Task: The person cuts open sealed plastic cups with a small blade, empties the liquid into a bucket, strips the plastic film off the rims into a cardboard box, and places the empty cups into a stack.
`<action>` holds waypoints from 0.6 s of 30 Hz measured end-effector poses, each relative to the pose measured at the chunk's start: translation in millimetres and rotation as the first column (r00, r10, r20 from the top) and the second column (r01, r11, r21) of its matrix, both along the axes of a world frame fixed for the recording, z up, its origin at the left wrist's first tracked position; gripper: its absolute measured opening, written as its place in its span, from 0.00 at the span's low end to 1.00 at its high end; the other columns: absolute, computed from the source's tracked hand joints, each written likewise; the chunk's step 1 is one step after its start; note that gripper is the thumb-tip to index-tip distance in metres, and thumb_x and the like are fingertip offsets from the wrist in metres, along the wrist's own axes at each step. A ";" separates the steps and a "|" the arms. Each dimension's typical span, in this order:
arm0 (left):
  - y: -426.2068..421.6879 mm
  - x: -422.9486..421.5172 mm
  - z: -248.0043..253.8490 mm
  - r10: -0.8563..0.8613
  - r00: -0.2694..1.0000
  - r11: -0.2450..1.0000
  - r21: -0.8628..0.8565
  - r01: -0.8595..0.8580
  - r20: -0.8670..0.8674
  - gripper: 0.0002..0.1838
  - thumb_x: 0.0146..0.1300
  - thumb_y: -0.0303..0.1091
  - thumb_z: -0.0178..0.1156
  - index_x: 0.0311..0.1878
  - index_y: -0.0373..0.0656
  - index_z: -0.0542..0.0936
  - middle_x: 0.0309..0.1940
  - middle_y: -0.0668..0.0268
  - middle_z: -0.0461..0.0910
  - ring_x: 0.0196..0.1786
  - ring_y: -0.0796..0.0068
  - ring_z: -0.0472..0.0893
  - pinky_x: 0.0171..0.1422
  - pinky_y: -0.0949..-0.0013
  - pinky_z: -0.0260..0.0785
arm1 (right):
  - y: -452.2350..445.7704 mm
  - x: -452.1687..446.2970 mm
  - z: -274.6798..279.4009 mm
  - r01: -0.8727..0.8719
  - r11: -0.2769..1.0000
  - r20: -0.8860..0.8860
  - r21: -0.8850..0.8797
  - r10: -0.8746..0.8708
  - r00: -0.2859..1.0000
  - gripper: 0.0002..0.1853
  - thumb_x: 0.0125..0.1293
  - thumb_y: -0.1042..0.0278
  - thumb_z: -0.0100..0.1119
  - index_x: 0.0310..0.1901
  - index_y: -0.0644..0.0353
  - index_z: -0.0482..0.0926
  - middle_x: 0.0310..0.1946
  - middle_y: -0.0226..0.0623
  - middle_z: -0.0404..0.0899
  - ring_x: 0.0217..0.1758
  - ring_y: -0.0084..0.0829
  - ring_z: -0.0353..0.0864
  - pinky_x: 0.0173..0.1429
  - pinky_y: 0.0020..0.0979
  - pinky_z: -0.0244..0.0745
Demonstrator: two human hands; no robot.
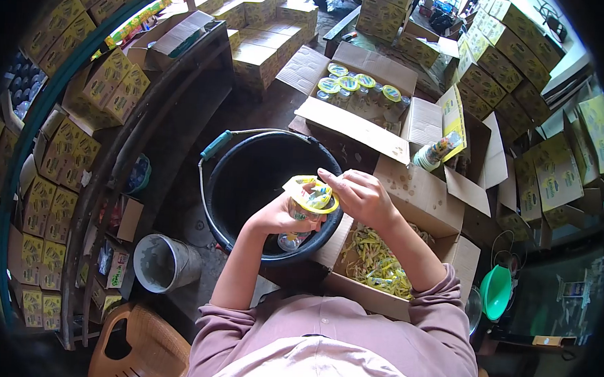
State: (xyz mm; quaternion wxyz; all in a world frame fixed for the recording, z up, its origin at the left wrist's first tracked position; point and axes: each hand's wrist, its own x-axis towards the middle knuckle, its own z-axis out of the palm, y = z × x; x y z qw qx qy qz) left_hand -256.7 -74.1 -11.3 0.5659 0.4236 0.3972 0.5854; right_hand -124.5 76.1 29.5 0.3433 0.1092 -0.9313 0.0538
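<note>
My left hand [278,216] is wrapped round a clear plastic cup [292,240] topped by a yellow-rimmed film lid [323,202]. The film looks loose and crumpled in the middle. At the far side of the rim is my right hand [363,197], its fingers pinched together by the film edge; whether they grip it is hidden. Both hands are above a large black bucket [237,178] with a wire handle and teal grip. To the right, an open cardboard box [358,285] holds a heap of shredded yellow strips [375,260].
Ahead, an open carton [359,131] holds several yellow-lidded cups [348,83]. A stack of cups [435,153] leans by another open box [481,153]. A grey pail [167,263] stands at left, near an orange chair [145,347]. A green basin [495,292] sits at right. Stacked yellow cartons [257,60] surround me.
</note>
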 end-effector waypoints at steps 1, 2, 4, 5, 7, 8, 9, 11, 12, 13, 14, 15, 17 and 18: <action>-0.8 -1.6 -1.2 -0.016 1.000 1.000 -0.001 0.016 0.017 0.28 0.46 0.28 0.63 0.52 0.41 0.66 0.33 0.67 0.76 0.34 0.81 0.77 0.40 0.77 0.71 | -0.5 -1.3 -0.8 -0.006 1.000 0.000 -0.011 0.006 1.000 0.30 0.48 0.73 0.57 0.58 0.60 0.69 0.23 0.29 0.76 0.28 0.25 0.77 0.37 0.26 0.76; -1.3 -3.3 -3.9 -0.032 0.999 0.999 0.000 0.032 0.036 0.27 0.46 0.28 0.63 0.52 0.41 0.67 0.33 0.67 0.76 0.34 0.80 0.77 0.41 0.77 0.71 | -0.8 -2.1 -1.3 -0.012 1.000 0.003 -0.022 0.012 1.000 0.30 0.48 0.73 0.58 0.58 0.60 0.69 0.23 0.29 0.76 0.28 0.25 0.77 0.37 0.26 0.76; -1.8 -6.3 -8.5 -0.064 0.996 0.998 -0.002 0.064 0.058 0.26 0.46 0.29 0.64 0.51 0.41 0.68 0.33 0.66 0.76 0.34 0.79 0.77 0.41 0.76 0.71 | -0.8 -4.6 -1.2 -0.052 0.996 -0.008 -0.071 0.051 0.999 0.28 0.46 0.79 0.59 0.55 0.62 0.72 0.23 0.32 0.74 0.25 0.28 0.76 0.33 0.28 0.75; -1.7 -7.3 -10.6 -0.076 0.995 0.997 -0.003 0.077 0.062 0.25 0.46 0.30 0.64 0.50 0.41 0.69 0.33 0.65 0.76 0.34 0.79 0.77 0.40 0.76 0.71 | -1.0 -5.4 -0.8 -0.073 0.993 -0.013 -0.095 0.072 0.997 0.27 0.46 0.82 0.60 0.53 0.63 0.73 0.23 0.34 0.74 0.24 0.30 0.75 0.31 0.29 0.75; -2.9 -6.5 -8.5 -0.086 0.991 0.996 -0.009 0.087 0.107 0.25 0.46 0.30 0.64 0.49 0.40 0.70 0.33 0.64 0.76 0.34 0.78 0.78 0.39 0.76 0.72 | -2.5 -5.7 0.1 -0.091 0.990 -0.010 -0.107 0.090 0.996 0.27 0.46 0.83 0.60 0.53 0.64 0.73 0.24 0.34 0.74 0.25 0.30 0.76 0.31 0.29 0.75; -4.1 -4.2 -5.4 -0.082 0.985 0.996 -0.013 0.085 0.149 0.25 0.45 0.30 0.64 0.49 0.40 0.70 0.33 0.64 0.76 0.33 0.78 0.78 0.39 0.76 0.72 | -3.0 -4.9 0.3 -0.098 0.989 -0.007 -0.113 0.098 0.995 0.27 0.46 0.83 0.60 0.53 0.64 0.73 0.24 0.34 0.75 0.25 0.30 0.76 0.31 0.29 0.75; -4.3 -3.4 -2.8 -0.078 0.979 0.996 -0.017 0.083 0.188 0.25 0.45 0.29 0.65 0.48 0.39 0.70 0.32 0.64 0.76 0.32 0.78 0.78 0.38 0.75 0.72 | -2.8 -4.7 -0.8 -0.084 0.991 -0.014 -0.099 0.083 0.996 0.28 0.46 0.80 0.59 0.54 0.61 0.72 0.23 0.32 0.75 0.25 0.28 0.76 0.32 0.28 0.76; -5.2 -5.2 -6.3 -0.120 0.960 0.992 -0.015 0.128 0.252 0.26 0.43 0.28 0.65 0.49 0.38 0.70 0.31 0.63 0.76 0.30 0.77 0.78 0.35 0.75 0.72 | -3.0 -4.2 -4.9 -0.059 0.996 -0.027 -0.074 0.057 0.998 0.30 0.46 0.74 0.59 0.57 0.57 0.71 0.22 0.28 0.75 0.26 0.25 0.77 0.33 0.26 0.76; -5.2 -6.1 -7.9 -0.141 0.949 0.989 -0.013 0.150 0.283 0.27 0.42 0.28 0.65 0.49 0.37 0.70 0.30 0.63 0.76 0.29 0.77 0.78 0.34 0.75 0.72 | -3.4 -4.4 -5.3 -0.066 0.995 -0.043 -0.075 0.063 0.997 0.30 0.46 0.74 0.59 0.57 0.57 0.71 0.21 0.28 0.75 0.25 0.25 0.77 0.33 0.26 0.76; -5.1 -6.3 -8.2 -0.158 0.933 0.986 -0.004 0.168 0.323 0.28 0.40 0.28 0.65 0.49 0.37 0.70 0.30 0.62 0.76 0.28 0.77 0.78 0.33 0.75 0.72 | -4.4 -4.8 -5.8 -0.073 0.994 -0.059 -0.078 0.069 0.996 0.30 0.46 0.74 0.59 0.57 0.57 0.71 0.21 0.28 0.75 0.25 0.25 0.77 0.32 0.26 0.76; -5.2 -6.6 -8.2 -0.174 0.916 0.983 0.005 0.185 0.362 0.29 0.39 0.28 0.65 0.49 0.36 0.70 0.30 0.62 0.76 0.28 0.76 0.78 0.32 0.74 0.72 | -5.3 -4.8 -6.0 -0.080 0.993 -0.075 -0.081 0.074 0.994 0.30 0.46 0.74 0.59 0.57 0.57 0.71 0.21 0.28 0.75 0.25 0.25 0.77 0.32 0.26 0.76; -5.5 -6.8 -8.1 -0.190 0.896 0.980 0.015 0.201 0.400 0.29 0.38 0.28 0.65 0.49 0.36 0.69 0.29 0.61 0.76 0.27 0.76 0.78 0.30 0.74 0.72 | -6.2 -4.3 -5.3 -0.083 0.993 -0.073 -0.080 0.077 0.994 0.30 0.46 0.75 0.59 0.57 0.57 0.71 0.21 0.28 0.74 0.25 0.25 0.77 0.32 0.26 0.76; -6.0 -5.2 -8.0 -0.191 0.901 0.980 0.025 0.197 0.389 0.30 0.40 0.31 0.65 0.50 0.35 0.67 0.27 0.59 0.74 0.24 0.75 0.76 0.26 0.74 0.70 | -7.8 -3.2 -3.2 -0.087 0.993 -0.072 -0.076 0.081 0.994 0.30 0.47 0.75 0.59 0.57 0.56 0.71 0.20 0.28 0.74 0.25 0.24 0.77 0.32 0.26 0.76; -6.0 -4.4 -8.2 -0.192 0.903 0.980 0.031 0.195 0.384 0.31 0.41 0.32 0.65 0.50 0.34 0.66 0.26 0.57 0.72 0.23 0.75 0.74 0.23 0.74 0.69 | -8.1 -2.8 -3.5 -0.087 0.993 -0.073 -0.081 0.081 0.994 0.30 0.47 0.76 0.59 0.57 0.56 0.71 0.20 0.28 0.74 0.24 0.24 0.77 0.32 0.26 0.76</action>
